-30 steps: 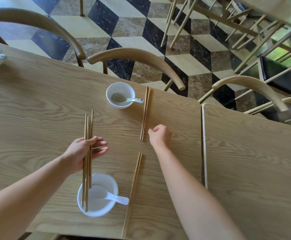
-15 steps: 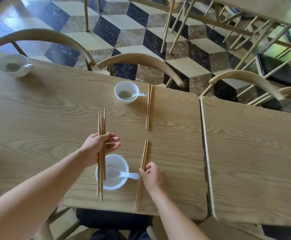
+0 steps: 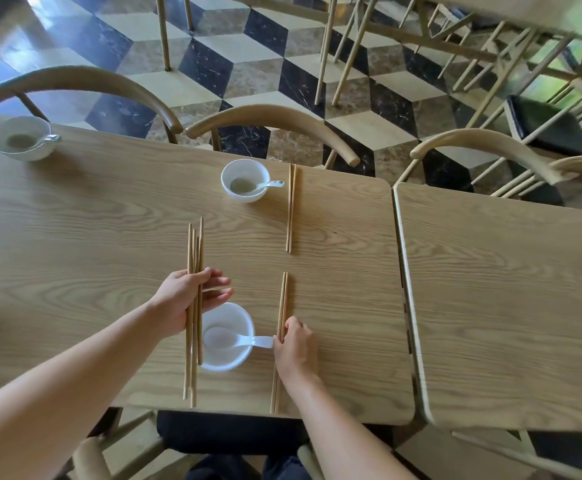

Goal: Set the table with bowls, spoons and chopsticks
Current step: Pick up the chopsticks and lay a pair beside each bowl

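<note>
The right hand point(image 3: 294, 348) rests on the counter point(image 3: 109, 237) with its fingertips pinching the near pair point(image 3: 281, 323) of chopsticks about halfway along, just beside the handle of the spoon point(image 3: 237, 341). The left hand point(image 3: 187, 299) is closed loosely around a bundle point(image 3: 194, 306) of spare chopsticks, held above the counter and overlapping the left rim of the near bowl point(image 3: 229, 336). The spoon lies in that bowl, handle pointing right. Across the counter a second bowl point(image 3: 245, 180) with its spoon has a far pair point(image 3: 292, 207) laid to its right. A third bowl point(image 3: 19, 137) at the far left has a spoon but no chopsticks visible.

Risks: the near pair overhangs the counter's front edge, so a careless nudge could tip it off; the right knuckles could knock the spoon handle; the loose bundle could slip or strike the bowl.
</note>
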`<move>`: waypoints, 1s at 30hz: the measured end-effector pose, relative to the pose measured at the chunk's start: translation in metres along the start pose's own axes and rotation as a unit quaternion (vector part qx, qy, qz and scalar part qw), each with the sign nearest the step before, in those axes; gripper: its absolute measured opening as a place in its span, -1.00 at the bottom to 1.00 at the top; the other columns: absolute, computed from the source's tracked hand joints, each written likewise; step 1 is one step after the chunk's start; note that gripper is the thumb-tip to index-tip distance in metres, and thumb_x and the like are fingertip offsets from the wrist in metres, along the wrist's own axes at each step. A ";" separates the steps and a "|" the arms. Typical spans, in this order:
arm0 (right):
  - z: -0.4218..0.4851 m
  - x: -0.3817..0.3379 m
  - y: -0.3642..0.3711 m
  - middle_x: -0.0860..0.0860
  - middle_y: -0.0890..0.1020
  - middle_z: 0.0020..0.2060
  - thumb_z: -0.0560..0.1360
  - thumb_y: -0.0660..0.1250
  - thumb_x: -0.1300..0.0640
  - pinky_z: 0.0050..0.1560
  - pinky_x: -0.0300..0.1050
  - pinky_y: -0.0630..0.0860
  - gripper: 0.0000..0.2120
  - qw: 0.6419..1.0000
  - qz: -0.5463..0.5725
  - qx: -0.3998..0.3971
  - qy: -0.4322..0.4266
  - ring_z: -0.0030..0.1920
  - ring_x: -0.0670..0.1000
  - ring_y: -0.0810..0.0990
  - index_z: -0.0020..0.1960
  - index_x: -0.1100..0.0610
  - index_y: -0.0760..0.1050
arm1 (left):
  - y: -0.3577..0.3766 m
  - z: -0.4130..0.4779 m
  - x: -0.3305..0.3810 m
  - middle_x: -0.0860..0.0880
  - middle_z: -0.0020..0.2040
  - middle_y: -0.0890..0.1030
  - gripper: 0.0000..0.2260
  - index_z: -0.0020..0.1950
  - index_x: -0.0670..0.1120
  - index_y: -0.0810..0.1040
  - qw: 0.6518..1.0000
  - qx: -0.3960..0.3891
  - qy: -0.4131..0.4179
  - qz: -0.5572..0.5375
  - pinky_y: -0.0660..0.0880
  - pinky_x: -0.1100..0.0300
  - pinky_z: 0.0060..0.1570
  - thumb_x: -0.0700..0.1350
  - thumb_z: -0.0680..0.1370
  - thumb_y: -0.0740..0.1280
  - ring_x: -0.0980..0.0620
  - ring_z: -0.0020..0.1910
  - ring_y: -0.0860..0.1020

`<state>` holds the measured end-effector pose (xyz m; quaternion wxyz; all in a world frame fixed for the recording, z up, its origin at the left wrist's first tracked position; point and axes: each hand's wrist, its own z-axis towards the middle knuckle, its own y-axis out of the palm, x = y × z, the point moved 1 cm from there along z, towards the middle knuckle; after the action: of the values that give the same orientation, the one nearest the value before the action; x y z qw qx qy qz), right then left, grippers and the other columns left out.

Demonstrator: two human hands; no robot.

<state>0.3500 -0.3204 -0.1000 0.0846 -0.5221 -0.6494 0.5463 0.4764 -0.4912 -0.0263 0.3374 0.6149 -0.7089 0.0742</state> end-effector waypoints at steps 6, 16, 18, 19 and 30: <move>0.002 0.001 0.000 0.10 0.59 -0.05 0.52 0.35 0.14 -0.11 -0.14 0.37 -0.81 1.000 0.000 -0.007 -0.003 -0.13 0.04 0.45 -0.12 0.06 0.32 | 0.002 -0.002 -0.003 -0.20 -0.20 0.68 -0.81 0.05 -0.32 0.53 1.000 -0.001 -0.001 0.004 0.67 0.12 -0.29 -0.22 0.68 0.20 -0.10 -0.28 0.71; 0.004 0.004 0.003 0.05 0.53 -0.13 0.52 0.37 0.12 -0.17 -0.16 0.34 -0.78 1.000 -0.003 0.000 0.000 -0.16 0.01 0.40 -0.15 0.07 0.32 | -0.004 0.000 -0.006 -0.21 -0.15 0.68 -0.81 0.07 -0.32 0.54 1.000 -0.002 -0.006 0.008 0.66 0.12 -0.27 -0.21 0.68 0.21 -0.12 -0.23 0.71; 0.005 0.004 0.003 0.03 0.52 -0.14 0.51 0.37 0.12 -0.17 -0.16 0.33 -0.79 1.000 -0.004 -0.001 -0.002 -0.16 0.01 0.41 -0.14 0.07 0.32 | -0.004 0.001 -0.006 -0.21 -0.17 0.69 -0.81 0.06 -0.32 0.54 1.000 -0.001 -0.006 0.009 0.67 0.11 -0.26 -0.21 0.68 0.21 -0.13 -0.23 0.71; 0.005 0.004 0.003 0.04 0.53 -0.13 0.51 0.37 0.12 -0.17 -0.16 0.33 -0.80 1.000 -0.003 -0.002 -0.003 -0.16 0.01 0.41 -0.13 0.06 0.33 | -0.005 0.002 -0.006 -0.20 -0.18 0.69 -0.81 0.06 -0.32 0.54 1.000 0.000 -0.006 0.009 0.67 0.10 -0.25 -0.21 0.68 0.21 -0.13 -0.23 0.71; 0.003 0.005 0.002 0.00 0.48 -0.15 0.52 0.36 0.13 -0.18 -0.17 0.33 -0.82 1.000 -0.008 0.000 -0.008 -0.17 0.00 0.41 -0.13 0.07 0.35 | -0.005 0.002 -0.005 -0.20 -0.19 0.68 -0.81 0.06 -0.32 0.53 1.000 0.000 -0.009 0.009 0.68 0.09 -0.24 -0.22 0.68 0.20 -0.12 -0.26 0.71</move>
<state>0.3470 -0.3193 -0.1050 0.0838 -0.5125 -0.6542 0.5498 0.4801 -0.4891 -0.0326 0.3302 0.6092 -0.7174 0.0716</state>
